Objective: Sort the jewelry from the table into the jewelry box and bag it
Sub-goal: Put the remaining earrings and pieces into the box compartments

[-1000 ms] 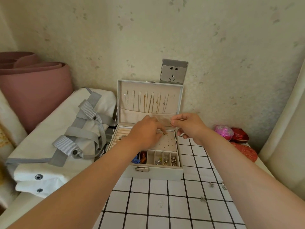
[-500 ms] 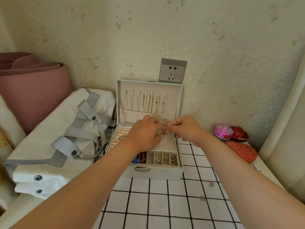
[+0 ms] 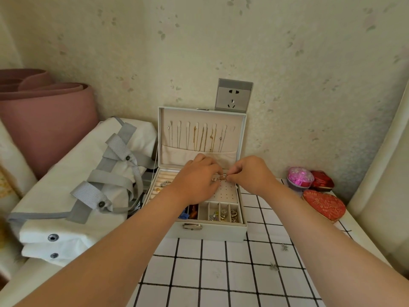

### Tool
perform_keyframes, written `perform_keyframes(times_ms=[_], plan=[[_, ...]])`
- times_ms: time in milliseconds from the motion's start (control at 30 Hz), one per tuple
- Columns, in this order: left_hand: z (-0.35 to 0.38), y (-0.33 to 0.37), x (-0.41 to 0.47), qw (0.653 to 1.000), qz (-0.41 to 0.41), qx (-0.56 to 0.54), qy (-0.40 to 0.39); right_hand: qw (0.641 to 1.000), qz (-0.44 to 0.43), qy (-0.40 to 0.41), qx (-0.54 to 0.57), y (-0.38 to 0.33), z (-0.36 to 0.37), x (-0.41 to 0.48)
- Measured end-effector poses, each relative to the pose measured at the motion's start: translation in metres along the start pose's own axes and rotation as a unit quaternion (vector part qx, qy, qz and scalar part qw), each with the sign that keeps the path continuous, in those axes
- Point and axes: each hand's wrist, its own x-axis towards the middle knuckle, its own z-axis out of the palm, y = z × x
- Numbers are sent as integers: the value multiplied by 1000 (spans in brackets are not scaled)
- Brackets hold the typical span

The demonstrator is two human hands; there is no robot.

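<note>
Near the right edge of the surface (image 3: 221, 273) an earring (image 3: 274, 266) lies loose on the checked cloth, with a second one just beyond it, both well apart from the box (image 3: 208, 231) and not yet sorted. The box stands open at the far middle of the surface, its latch facing the person. Its front right cells (image 3: 223, 214) already hold small silvery things. Above the perforated pad (image 3: 225, 193) the left hand (image 3: 194, 180) and right hand (image 3: 250, 173) meet, fingers curled and fingertips pinched together on one small piece (image 3: 220, 178), too small to tell what kind. It looks as if it is being fitted onto the pad. The risk lies there: the piece is tiny and both grips are fingertip-only, so a slip could drop it into a wrong cell, or off the box's right wall onto the cloth, where it would be hard to spot. Pressing too hard could also push the pad down or nudge the box back. The upright lid (image 3: 240, 138) just behind the knuckles carries hanging chains (image 3: 199, 138), and a lifted hand could snag one. The bag (image 3: 77, 178) lies left of the box, straps loose, and the tins (image 3: 323, 203) sit at the far right corner.
</note>
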Motion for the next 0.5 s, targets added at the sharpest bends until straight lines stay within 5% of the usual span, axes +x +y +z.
perform_keyframes(times_ms=[267,500], plan=[[4,0,0,998,-17,26,-50,982,-93,16,-163,-5,5,-5],[4,-1,1,998,-22,16,-63,978,-111,-14,-173,-6,3,-6]])
